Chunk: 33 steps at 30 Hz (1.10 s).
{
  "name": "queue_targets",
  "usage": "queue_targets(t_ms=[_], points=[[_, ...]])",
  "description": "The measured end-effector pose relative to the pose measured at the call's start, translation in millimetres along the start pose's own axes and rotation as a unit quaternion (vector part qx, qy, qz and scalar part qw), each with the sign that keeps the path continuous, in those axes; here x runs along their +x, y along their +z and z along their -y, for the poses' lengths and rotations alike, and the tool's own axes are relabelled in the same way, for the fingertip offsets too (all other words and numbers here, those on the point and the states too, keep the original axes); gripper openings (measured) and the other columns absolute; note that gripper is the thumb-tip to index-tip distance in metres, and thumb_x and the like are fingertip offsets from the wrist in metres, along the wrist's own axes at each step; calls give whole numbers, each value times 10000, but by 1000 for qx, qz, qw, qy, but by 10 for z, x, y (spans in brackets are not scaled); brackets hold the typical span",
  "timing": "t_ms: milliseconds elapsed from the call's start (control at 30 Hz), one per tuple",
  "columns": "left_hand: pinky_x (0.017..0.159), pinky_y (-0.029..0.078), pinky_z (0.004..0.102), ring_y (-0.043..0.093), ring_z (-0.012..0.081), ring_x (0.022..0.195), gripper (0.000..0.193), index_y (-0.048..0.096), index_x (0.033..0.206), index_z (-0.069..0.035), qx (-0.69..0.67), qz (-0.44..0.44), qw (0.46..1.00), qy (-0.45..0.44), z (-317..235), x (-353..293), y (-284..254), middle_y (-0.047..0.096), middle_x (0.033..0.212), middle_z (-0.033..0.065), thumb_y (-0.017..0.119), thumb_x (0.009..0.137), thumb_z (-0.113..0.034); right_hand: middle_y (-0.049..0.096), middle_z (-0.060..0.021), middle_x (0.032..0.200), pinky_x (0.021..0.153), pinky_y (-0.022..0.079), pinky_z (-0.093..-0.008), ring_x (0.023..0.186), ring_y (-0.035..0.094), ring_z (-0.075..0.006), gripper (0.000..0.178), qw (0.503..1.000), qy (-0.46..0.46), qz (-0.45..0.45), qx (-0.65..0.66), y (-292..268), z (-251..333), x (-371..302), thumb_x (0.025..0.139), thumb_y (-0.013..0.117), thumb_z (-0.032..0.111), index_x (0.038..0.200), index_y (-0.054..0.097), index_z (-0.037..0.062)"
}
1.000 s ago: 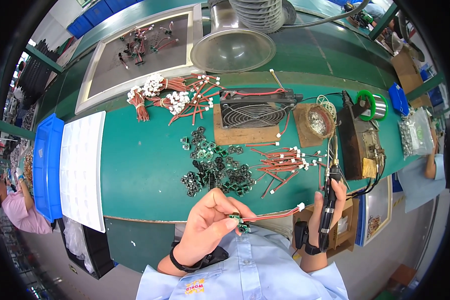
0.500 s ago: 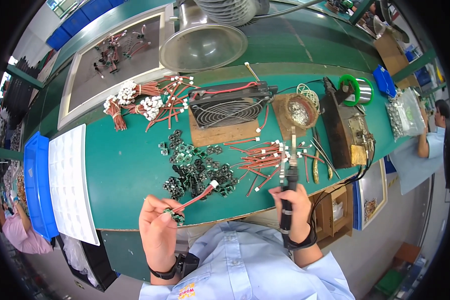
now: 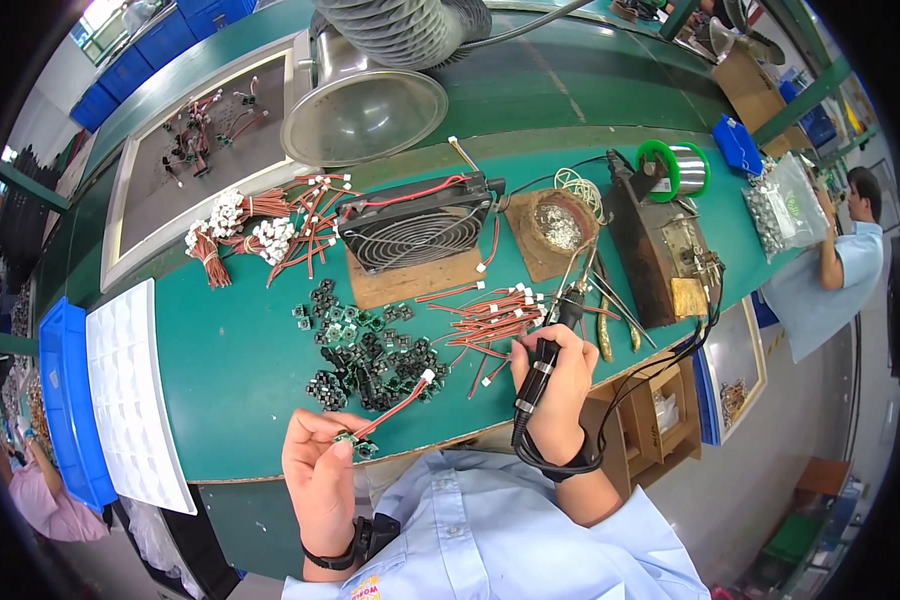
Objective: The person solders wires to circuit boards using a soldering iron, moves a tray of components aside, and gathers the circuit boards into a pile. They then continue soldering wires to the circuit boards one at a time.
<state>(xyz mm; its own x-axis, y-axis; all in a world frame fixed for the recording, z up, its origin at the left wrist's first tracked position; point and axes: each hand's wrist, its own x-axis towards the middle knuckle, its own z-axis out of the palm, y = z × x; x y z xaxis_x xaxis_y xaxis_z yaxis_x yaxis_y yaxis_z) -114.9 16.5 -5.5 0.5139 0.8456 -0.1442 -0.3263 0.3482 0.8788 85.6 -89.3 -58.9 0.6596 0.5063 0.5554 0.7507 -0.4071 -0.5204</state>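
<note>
My left hand [image 3: 318,470], near the table's front edge, pinches a small green circuit board [image 3: 362,447] between thumb and fingers. A red wire lead [image 3: 398,404] slants up from the board and ends in a white connector. My right hand [image 3: 562,390] is wrapped round the black handle of a soldering iron [image 3: 538,384]. The iron's slim metal end points away from me, at the near rim of a round dish [image 3: 560,228] with silvery bits in it; whether it touches the rim I cannot tell. Dark circuit boards [image 3: 375,360] lie heaped beyond my left hand.
Loose red leads [image 3: 495,318] lie between the board heap and my right hand. Behind them stands a black fan [image 3: 420,235]. A solder spool [image 3: 682,170], a dark metal box [image 3: 660,250] and tweezers [image 3: 625,310] are at right; a white tray [image 3: 135,390] is at left.
My right hand has moved slightly left, and the soldering iron has turned from nearly upright to leaning right. My left hand still holds the board, slightly lower. The whole view has shifted.
</note>
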Motion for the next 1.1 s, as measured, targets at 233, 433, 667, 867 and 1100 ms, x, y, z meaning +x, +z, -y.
queue_targets(t_ms=[233,433,667,867,1100], points=[[797,392,276,516,155,846,120,452,895,-17,98,-8,995,9,-43,-35,127,584,928,148,542,816,-19,580,-33,818,751,359,-358,711,556,-197,399,998,2,-33,48,-49,11,35,693,772,95,1003,523,62],[752,421,250,545,124,825,135,458,900,-18,115,3,993,27,-8,-28,120,616,970,156,561,823,23,599,-18,814,796,316,-321,753,554,-183,423,998,3,27,-51,12,5,-5,687,780,114,1004,500,88],[752,424,245,548,125,832,145,456,907,-17,128,5,991,36,9,-36,141,611,971,149,559,824,41,614,-49,801,745,376,-358,686,554,-220,404,1000,1,-1,4,-18,-63,-23,708,757,68,1019,500,73],[753,440,242,556,132,863,140,488,921,3,157,-7,987,30,16,-31,228,607,970,147,549,819,76,621,-119,814,608,524,-265,696,648,-170,448,926,105,77,354,-374,161,24,774,640,-121,1071,352,50],[678,501,261,613,175,800,169,605,966,27,393,183,887,157,-109,91,389,618,968,138,598,803,70,628,-164,810,606,540,-290,689,663,-212,496,888,79,198,408,-699,388,38,773,644,-122,1083,299,56]])
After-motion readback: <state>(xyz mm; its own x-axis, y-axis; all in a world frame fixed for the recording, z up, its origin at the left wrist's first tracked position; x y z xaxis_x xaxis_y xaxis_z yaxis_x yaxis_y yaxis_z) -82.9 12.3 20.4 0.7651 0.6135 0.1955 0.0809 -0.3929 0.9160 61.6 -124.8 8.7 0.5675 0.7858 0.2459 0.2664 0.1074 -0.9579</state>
